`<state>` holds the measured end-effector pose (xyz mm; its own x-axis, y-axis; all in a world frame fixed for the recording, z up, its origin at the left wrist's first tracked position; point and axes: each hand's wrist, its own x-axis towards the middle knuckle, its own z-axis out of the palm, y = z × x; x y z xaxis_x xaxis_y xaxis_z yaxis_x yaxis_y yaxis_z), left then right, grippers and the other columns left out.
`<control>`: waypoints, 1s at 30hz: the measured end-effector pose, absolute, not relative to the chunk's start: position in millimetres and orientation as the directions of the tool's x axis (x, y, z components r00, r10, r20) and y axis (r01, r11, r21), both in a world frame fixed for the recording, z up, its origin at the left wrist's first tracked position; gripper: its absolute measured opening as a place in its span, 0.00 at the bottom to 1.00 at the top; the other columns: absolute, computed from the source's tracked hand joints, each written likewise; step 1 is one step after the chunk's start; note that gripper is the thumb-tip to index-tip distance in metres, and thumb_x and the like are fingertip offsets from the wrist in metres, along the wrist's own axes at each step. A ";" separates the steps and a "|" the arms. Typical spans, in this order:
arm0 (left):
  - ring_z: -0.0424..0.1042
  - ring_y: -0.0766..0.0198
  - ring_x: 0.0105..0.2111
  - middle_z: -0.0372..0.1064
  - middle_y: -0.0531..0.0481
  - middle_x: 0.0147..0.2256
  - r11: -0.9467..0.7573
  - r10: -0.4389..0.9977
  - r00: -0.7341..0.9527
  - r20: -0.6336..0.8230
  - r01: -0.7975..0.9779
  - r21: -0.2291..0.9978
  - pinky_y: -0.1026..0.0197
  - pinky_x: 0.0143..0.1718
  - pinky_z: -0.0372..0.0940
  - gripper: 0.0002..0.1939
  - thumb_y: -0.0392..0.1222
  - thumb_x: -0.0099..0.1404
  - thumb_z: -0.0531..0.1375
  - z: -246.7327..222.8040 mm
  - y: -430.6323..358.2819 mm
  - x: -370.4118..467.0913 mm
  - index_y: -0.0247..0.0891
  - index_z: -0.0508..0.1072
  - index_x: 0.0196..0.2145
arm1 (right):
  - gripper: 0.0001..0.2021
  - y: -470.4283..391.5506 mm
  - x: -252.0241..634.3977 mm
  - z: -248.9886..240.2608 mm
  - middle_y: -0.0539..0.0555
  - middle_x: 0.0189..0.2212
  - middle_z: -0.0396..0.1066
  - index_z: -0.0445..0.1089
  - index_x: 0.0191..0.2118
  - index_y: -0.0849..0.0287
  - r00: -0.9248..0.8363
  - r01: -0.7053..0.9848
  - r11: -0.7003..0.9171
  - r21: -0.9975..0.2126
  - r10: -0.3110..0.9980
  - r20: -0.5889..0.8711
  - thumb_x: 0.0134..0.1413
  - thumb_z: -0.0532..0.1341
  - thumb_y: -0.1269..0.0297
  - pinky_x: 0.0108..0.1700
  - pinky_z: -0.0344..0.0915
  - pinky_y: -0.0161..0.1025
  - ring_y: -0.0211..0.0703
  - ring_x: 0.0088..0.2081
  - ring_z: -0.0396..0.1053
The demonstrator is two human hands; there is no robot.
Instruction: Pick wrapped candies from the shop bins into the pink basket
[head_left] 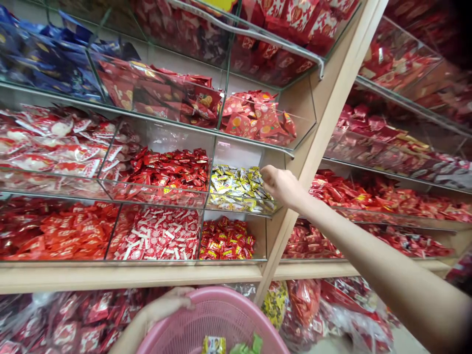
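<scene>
My left hand [167, 306] grips the rim of a pink plastic basket [217, 300] at the bottom of the view. Inside the basket lie a small yellow and white packet [214, 345] and some light green wrapped pieces [248, 347]. My right hand [277, 184] is raised at the right edge of a clear bin holding yellow and white wrapped candies [239, 184]. Its fingers are curled closed, and whatever may be in them is hidden.
Clear-fronted bins of candies fill the shelves, among them red packets [173, 167], red and yellow candies [226, 241] and blue packets [47, 59]. A wooden upright [320, 128] divides the shelving beside my right hand. Stuffed plastic bags [304, 305] stand below the wooden ledge [129, 276].
</scene>
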<state>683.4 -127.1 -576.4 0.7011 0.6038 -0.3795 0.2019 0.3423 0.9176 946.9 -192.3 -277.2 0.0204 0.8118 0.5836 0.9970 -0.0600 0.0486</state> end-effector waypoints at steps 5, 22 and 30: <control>0.70 0.64 0.26 0.73 0.53 0.26 0.315 0.587 0.730 -0.349 0.190 0.930 0.66 0.28 0.63 0.15 0.36 0.40 0.61 -589.2 -118.5 684.4 0.36 0.76 0.31 | 0.16 -162.3 960.5 -272.5 0.61 0.37 0.72 0.67 0.46 0.63 0.141 0.972 -0.195 0.131 0.930 0.341 0.50 0.59 0.65 0.39 0.63 0.39 0.50 0.41 0.70; 0.71 0.63 0.27 0.74 0.54 0.27 0.341 0.555 0.738 -0.384 0.219 0.914 0.66 0.28 0.63 0.19 0.36 0.43 0.61 -572.9 -126.0 680.8 0.34 0.76 0.37 | 0.23 -198.3 956.0 -266.7 0.55 0.35 0.73 0.63 0.52 0.63 0.074 0.964 0.107 -0.242 0.769 0.635 0.49 0.62 0.63 0.33 0.66 0.38 0.41 0.31 0.70; 0.71 0.64 0.26 0.74 0.53 0.28 0.362 0.525 0.744 -0.413 0.245 0.900 0.66 0.27 0.64 0.20 0.38 0.45 0.63 -567.3 -127.9 682.8 0.34 0.75 0.39 | 0.21 -275.9 891.8 -398.8 0.53 0.38 0.70 0.56 0.57 0.53 -0.150 0.777 0.384 -0.499 0.883 0.445 0.58 0.55 0.63 0.26 0.66 0.35 0.34 0.23 0.64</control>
<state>682.8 -127.9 -567.3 0.7440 0.5250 -0.4134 0.2448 0.3616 0.8996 891.8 -275.9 -398.8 -0.1504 0.8828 0.4450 0.7771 0.3838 -0.4988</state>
